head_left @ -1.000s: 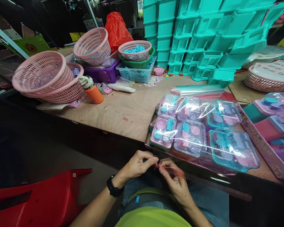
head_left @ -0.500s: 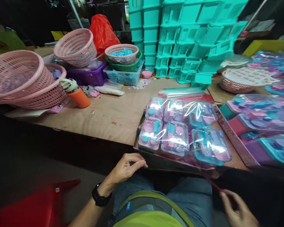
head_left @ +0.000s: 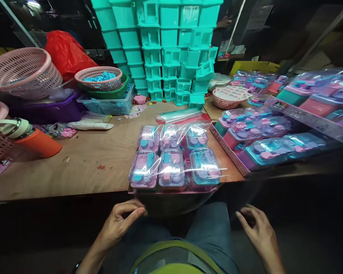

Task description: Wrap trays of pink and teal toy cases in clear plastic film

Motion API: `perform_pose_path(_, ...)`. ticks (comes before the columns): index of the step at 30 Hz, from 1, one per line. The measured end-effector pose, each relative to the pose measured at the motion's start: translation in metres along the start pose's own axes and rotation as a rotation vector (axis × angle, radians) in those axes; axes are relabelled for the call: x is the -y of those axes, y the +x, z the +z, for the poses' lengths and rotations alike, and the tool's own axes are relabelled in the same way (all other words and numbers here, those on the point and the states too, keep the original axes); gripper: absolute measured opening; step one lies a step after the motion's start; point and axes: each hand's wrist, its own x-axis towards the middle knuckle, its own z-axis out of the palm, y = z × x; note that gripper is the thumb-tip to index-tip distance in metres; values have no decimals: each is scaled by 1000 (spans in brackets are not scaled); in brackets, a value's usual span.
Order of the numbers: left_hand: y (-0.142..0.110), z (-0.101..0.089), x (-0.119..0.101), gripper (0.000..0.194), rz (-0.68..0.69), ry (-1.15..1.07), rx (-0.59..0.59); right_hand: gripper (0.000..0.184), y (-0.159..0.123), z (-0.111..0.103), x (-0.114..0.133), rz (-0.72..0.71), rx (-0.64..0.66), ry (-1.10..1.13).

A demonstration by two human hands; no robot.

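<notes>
Left to right: an orange flask (head_left: 40, 142) tilts on the table (head_left: 88, 160). The left hand (head_left: 118, 224) has thumb and fingers together; whether they grip film is unclear. A film-covered tray (head_left: 174, 192) of six clear-lidded cases (head_left: 171, 167) lies at the near edge. Beside it stands a second tray (head_left: 228, 152). The right hand (head_left: 258, 228), nearer, holds thumb and fingers slightly apart.

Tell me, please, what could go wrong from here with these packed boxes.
The front tray sits right at the edge of the table, so a hard pull on its clear film might drag it off. The upper tray at right looks tilted above other boxes and could slide. A bump might topple the tall stack of turquoise tubs.
</notes>
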Motion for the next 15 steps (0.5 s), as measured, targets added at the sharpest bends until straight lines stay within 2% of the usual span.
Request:
perform_pose_path(3,0,0,-3,31,29,-4,13,41,6,11,70,-93,99,293)
perform_pose_path(6,0,0,-5,34,48,-16,20,38,6,16,110,-246,85,374)
perform_pose_path(8,-1,0,-5,35,58,-19,27,35,5,18,120,-289,70,414)
perform_pose_path(11,-1,-1,-4,35,107,-19,37,19,3,19,124,-279,82,468)
perform_pose_path(15,-3,-6,-1,37,193,-33,69,24,-4,13,121,-311,161,499)
